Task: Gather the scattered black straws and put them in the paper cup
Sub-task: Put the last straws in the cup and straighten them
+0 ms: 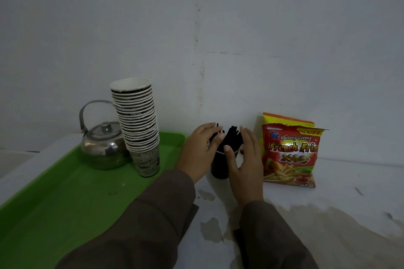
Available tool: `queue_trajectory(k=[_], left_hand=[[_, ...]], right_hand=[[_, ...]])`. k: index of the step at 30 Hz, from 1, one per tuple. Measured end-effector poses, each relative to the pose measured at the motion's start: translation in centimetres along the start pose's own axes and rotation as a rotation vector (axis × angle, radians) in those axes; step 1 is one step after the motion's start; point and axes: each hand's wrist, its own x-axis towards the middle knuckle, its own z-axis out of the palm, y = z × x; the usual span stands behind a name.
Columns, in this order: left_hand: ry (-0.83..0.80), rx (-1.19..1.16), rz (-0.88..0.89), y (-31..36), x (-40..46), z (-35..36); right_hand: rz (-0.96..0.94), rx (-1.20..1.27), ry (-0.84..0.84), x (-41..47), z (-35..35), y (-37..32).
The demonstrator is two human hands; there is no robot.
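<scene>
A dark paper cup [219,166] stands upright on the white table near the wall. A bundle of black straws [233,138] sticks up out of it, fanned at the top. My left hand [200,152] is cupped against the left side of the straws and the cup, fingers together, touching the straws. My right hand [246,159] is flat against the right side, thumb across the cup's rim. Both hands bracket the bundle without clearly gripping it. The cup's middle is partly hidden by my hands.
A green tray [65,192] at left carries a steel kettle [102,144] and a tall stack of paper cups [140,124]. Two snack bags [290,155] lean against the wall right of the cup. The table top [328,225] has worn, stained patches.
</scene>
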Motion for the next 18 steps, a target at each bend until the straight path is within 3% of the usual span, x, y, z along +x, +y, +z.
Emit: queue_trajectory(k=[7, 11, 18], left_hand=[[-0.04, 0.008, -0.044, -0.5, 0.8, -0.7], [-0.191, -0.214, -0.189, -0.6, 0.1, -0.7], [-0.234, -0.429, -0.255, -1.1, 0.0, -0.9]], right_hand=[[0.093, 0.101, -0.014, -0.8, 0.3, -0.2], [0.177, 0.142, -0.01, -1.0, 0.4, -0.4], [0.172, 0.147, -0.091, -0.7, 0.3, -0.3]])
